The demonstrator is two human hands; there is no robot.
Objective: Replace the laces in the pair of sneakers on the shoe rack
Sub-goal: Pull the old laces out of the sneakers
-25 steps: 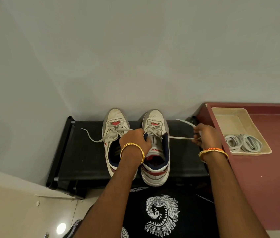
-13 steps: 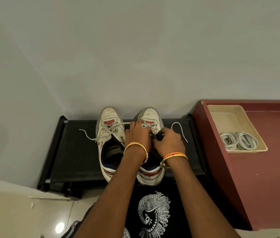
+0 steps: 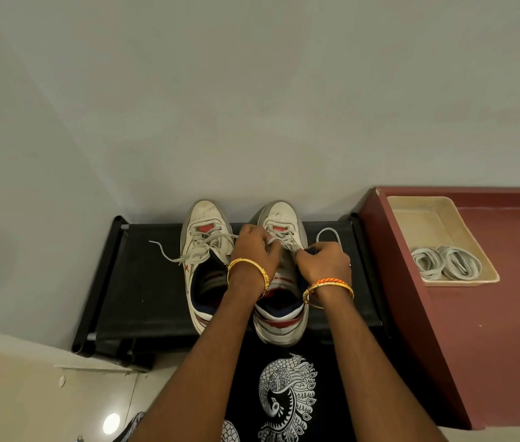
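Two white sneakers with red and navy trim stand side by side on a black shoe rack (image 3: 143, 291). The left sneaker (image 3: 202, 250) has a loosened grey lace trailing off to the left. Over the tongue of the right sneaker (image 3: 279, 327) both hands meet. My left hand (image 3: 253, 247) pinches the right sneaker's lace (image 3: 328, 232) near the eyelets. My right hand (image 3: 324, 261) grips the same lace just beside it, and a loop of that lace curls out to the right. The fingers hide the upper eyelets.
A maroon cabinet (image 3: 488, 346) stands right of the rack. On it sits a cream tray (image 3: 424, 218) holding two coils of white laces (image 3: 447, 266). A pale wall rises behind the rack. Tiled floor (image 3: 28, 393) lies at the lower left.
A second ago my right hand held the lace stretched far to the right. It has come back to the right sneaker's tongue beside my left hand, and the lace end now loops loosely.
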